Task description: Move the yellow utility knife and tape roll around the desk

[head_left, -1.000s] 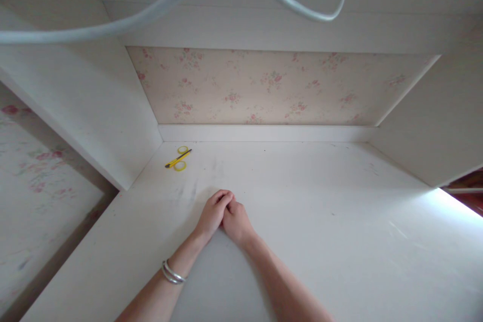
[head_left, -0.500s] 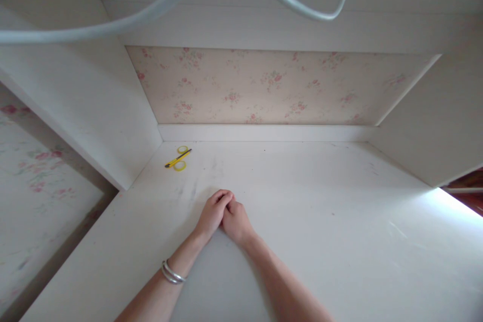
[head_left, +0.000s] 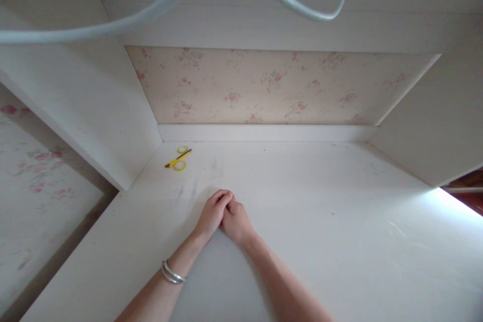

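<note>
My left hand point(head_left: 212, 212) and my right hand point(head_left: 236, 220) rest together on the white tabletop point(head_left: 302, 241), fingers closed and pressed against each other. My left hand partly wraps the fingertips of my right hand, and no object shows between them. Two silver bangles point(head_left: 172, 272) circle my left wrist. Farther back on the left lies a yellow and black utility knife point(head_left: 178, 158), with one yellow tape roll point(head_left: 182, 150) behind it and another yellow tape roll point(head_left: 180, 165) in front. Neither hand touches these.
White side panels point(head_left: 105, 105) stand left and right of the tabletop. A floral-papered wall point(head_left: 245, 85) is at the back. Overhead, a pale cable point(head_left: 151, 12) runs across the view. Reddish-brown items point(head_left: 468, 186) show beyond the right edge.
</note>
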`<move>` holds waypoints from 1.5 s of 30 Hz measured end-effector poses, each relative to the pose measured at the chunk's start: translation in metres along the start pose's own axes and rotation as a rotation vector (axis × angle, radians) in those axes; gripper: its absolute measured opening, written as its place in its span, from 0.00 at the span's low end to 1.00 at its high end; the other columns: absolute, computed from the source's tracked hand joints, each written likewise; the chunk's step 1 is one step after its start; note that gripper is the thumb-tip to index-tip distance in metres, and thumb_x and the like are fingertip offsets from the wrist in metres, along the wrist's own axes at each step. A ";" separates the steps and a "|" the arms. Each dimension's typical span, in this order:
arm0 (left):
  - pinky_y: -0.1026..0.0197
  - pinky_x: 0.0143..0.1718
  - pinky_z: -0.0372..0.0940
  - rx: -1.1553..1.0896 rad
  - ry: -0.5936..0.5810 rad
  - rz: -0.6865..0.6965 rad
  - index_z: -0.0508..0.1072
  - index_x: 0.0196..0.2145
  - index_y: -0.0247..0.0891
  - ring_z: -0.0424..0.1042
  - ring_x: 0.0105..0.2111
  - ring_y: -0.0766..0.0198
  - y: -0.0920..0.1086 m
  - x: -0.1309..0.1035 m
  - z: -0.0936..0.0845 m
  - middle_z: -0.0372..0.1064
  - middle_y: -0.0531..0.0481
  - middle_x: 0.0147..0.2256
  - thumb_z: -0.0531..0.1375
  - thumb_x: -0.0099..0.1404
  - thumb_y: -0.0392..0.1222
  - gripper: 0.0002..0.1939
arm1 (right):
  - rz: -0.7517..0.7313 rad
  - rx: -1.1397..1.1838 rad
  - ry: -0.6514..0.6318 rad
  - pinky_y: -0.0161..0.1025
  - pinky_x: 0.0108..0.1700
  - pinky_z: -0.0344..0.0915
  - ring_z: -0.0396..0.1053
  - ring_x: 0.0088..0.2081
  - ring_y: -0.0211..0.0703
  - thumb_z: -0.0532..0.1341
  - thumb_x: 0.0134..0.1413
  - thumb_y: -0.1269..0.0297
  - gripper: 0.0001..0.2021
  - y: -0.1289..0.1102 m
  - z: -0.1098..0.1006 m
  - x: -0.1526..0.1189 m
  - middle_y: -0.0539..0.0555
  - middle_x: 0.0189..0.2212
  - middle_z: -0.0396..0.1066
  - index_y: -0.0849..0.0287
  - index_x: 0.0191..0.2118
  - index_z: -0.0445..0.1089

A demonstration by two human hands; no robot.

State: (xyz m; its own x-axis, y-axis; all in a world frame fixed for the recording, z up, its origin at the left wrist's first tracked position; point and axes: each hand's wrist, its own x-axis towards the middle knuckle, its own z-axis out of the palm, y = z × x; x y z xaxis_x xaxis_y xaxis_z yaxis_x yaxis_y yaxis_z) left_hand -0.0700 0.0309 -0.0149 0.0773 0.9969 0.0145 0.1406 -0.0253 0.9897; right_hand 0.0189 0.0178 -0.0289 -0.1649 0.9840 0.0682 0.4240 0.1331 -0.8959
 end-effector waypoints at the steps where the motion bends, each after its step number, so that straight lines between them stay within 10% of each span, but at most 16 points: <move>1: 0.62 0.39 0.62 0.002 0.000 0.000 0.71 0.29 0.36 0.68 0.34 0.62 0.000 0.000 0.000 0.70 0.50 0.30 0.53 0.59 0.48 0.13 | 0.000 0.000 -0.001 0.31 0.31 0.60 0.70 0.34 0.40 0.47 0.56 0.69 0.13 -0.001 0.000 0.000 0.57 0.33 0.73 0.63 0.37 0.69; 45: 0.63 0.38 0.62 0.000 0.008 -0.012 0.70 0.29 0.37 0.68 0.34 0.62 0.002 -0.001 0.000 0.70 0.51 0.30 0.53 0.58 0.48 0.12 | -0.018 0.016 0.000 0.31 0.31 0.61 0.70 0.35 0.40 0.47 0.56 0.70 0.14 0.002 0.000 0.000 0.57 0.33 0.73 0.62 0.37 0.69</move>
State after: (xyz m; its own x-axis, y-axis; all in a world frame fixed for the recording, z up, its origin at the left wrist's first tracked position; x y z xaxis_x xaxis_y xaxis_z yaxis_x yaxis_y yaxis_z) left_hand -0.0694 0.0296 -0.0131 0.0675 0.9977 0.0040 0.1414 -0.0136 0.9899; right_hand 0.0192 0.0182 -0.0305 -0.1722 0.9814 0.0847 0.4066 0.1491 -0.9013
